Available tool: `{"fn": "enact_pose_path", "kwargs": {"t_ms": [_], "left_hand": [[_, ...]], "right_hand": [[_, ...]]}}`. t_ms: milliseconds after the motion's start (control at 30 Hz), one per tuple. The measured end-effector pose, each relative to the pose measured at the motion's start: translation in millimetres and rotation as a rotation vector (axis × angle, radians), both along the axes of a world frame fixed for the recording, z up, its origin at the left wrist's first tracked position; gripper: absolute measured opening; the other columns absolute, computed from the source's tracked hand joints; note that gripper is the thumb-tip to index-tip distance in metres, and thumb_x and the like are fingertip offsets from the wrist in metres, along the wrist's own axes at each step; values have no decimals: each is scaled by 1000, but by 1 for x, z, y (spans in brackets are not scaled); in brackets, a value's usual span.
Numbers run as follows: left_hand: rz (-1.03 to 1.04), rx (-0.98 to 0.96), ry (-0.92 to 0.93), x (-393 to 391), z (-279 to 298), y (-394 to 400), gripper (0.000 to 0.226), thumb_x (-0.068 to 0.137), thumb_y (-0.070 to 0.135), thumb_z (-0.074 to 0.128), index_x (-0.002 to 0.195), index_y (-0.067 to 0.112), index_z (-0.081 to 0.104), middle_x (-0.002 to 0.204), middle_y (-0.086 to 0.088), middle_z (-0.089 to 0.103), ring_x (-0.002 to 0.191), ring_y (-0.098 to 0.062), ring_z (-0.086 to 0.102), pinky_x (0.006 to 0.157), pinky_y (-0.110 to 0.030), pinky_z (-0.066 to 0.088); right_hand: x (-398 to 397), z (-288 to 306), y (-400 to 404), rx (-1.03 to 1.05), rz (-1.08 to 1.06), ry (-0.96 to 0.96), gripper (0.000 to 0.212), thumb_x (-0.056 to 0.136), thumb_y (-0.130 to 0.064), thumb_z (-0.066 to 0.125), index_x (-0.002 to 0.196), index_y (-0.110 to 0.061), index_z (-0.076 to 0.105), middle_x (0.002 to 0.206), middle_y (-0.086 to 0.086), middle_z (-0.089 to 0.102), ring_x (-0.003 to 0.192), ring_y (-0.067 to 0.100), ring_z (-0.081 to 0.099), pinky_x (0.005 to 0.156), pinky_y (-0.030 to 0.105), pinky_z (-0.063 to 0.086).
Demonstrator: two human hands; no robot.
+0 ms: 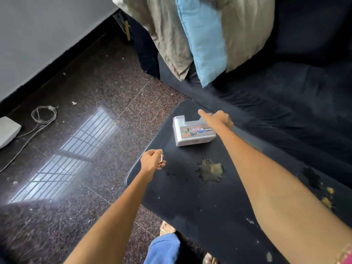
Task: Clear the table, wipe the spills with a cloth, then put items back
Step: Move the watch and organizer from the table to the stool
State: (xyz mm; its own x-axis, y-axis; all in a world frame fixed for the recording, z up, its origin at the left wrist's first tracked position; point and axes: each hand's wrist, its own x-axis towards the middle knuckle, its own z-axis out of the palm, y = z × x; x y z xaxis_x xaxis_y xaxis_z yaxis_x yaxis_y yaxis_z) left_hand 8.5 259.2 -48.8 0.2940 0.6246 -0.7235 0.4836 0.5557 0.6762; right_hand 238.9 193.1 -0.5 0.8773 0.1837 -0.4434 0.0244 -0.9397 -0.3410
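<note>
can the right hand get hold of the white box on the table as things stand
Probably yes. The right hand is already at the far top edge of the white box, holds nothing, and nothing on the table blocks it; the left hand grips a chain.

The right hand (pixel 219 119) hides the white box's (pixel 192 133) far corner, and its label print is too blurred to read.
</note>
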Motion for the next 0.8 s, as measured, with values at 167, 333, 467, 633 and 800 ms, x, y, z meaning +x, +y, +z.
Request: {"fn": "enact_pose_path", "kwargs": {"t_ms": [167, 333, 467, 633, 800], "left_hand": [[19, -57, 23, 0, -8, 7, 12, 90, 12, 55, 90, 0, 57, 69, -11, 54, 48, -15, 54, 37, -17, 46], [37, -62, 20, 6, -4, 9, 12, 91, 11, 53, 84, 3, 56, 69, -9, 53, 51, -18, 53, 37, -18, 47], [24, -57, 9, 15, -5, 2, 20, 91, 13, 55, 72, 7, 54, 71, -10, 54, 52, -19, 53, 36, -18, 46], [-49, -30, 2, 19, -1, -10, 21, 92, 14, 54, 72, 7, 54, 71, -11, 53, 53, -20, 54, 36, -19, 46], [-51, -12, -33, 18, 15, -29, 22, 95, 17, 48, 82, 1, 56, 71, -10, 53, 56, -20, 52, 40, -21, 52]], "right_hand": [[-10, -2, 7, -77, 81, -29, 47, 82, -42, 60, 111, -5, 62, 118, 14, 63, 110, 30, 58, 84, 32, 46], [-27, -11, -22, 298, 37, -175, 32, 86, -38, 58, 83, -8, 50, 95, 15, 59, 90, 30, 55, 68, 34, 38], [-43, -35, -52, 378, 26, -162, 30, 84, -26, 62, 77, -11, 38, 86, 6, 45, 81, 22, 44, 66, 33, 35], [-57, -45, -69, 366, -58, -192, 28, 85, -25, 62, 79, -9, 40, 84, 8, 45, 78, 20, 40, 65, 29, 28], [-65, -34, -103, 427, -152, -246, 25, 81, -24, 65, 80, -7, 46, 88, 12, 54, 78, 18, 41, 64, 28, 29]]}}
